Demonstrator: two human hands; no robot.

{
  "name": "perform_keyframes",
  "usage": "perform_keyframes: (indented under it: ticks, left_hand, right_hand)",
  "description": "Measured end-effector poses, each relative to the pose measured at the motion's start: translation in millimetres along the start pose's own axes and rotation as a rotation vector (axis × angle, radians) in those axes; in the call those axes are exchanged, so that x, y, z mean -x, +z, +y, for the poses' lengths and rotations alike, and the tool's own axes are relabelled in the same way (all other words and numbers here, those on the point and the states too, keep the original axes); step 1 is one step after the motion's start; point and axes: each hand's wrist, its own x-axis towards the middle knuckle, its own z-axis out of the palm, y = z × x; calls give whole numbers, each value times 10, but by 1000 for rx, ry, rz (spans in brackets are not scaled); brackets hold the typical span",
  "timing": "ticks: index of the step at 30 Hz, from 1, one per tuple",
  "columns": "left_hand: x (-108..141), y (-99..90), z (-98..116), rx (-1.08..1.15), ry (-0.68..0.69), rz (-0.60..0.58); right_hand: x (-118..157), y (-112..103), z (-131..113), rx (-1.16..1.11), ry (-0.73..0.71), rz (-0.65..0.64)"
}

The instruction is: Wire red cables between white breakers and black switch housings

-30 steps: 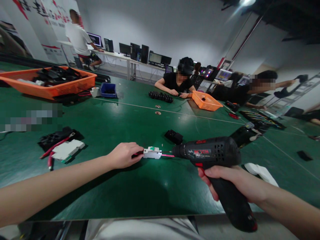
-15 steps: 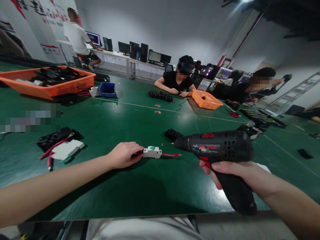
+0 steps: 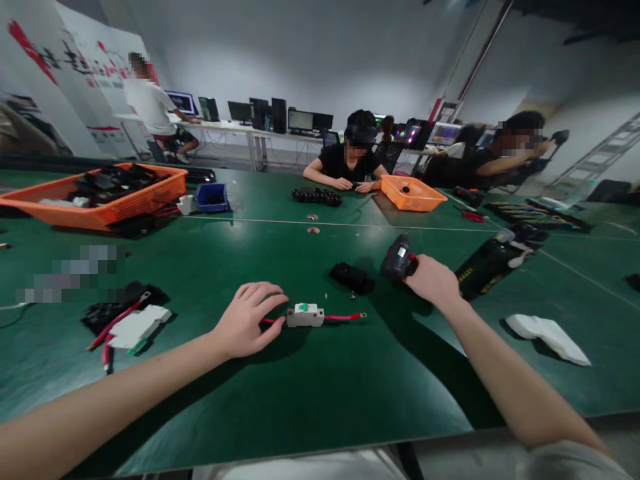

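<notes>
At twelve o'clock, the white breaker [image 3: 306, 319] already has red leads [image 3: 343, 318] at both ends, anything remaining unclear, while your left hand [image 3: 249, 317] curls loosely, fingers parted, beside it and your right hand [image 3: 434, 281] grips the drill [image 3: 397, 259] at one o'clock.

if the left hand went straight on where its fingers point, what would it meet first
Probably the white rectangular plastic breaker with a green switch, just ahead of the left hand; depth makes any contact between them hard to judge.
</notes>
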Motion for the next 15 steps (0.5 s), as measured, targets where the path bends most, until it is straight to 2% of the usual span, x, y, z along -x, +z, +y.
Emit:
perform_keyframes:
  ticks: [4, 7, 9, 10, 12, 13, 15]
  left_hand:
    - [-63, -65, 75, -50, 32, 96]
    - [-139, -119, 205, -27, 87, 69]
    - [-214, -131, 318, 6, 142, 59]
    - [-260, -123, 375, 17, 182, 62]
    - [-366, -72, 479, 2, 283, 87]
    - [-422, -29, 522, -29, 335, 102]
    - [-524, 78, 586, -128, 404, 117]
  right_hand:
    - [-114, 144, 199, 37, 45, -191]
    - [-125, 130, 386, 25, -33, -304]
    - [-75, 80, 450, 45, -106, -330]
    - [-31, 50, 447, 66, -132, -303]
    - [88, 3, 365, 81, -197, -152]
    - [155, -5, 291, 57, -264, -42]
    - [286, 23, 103, -74, -501, 138]
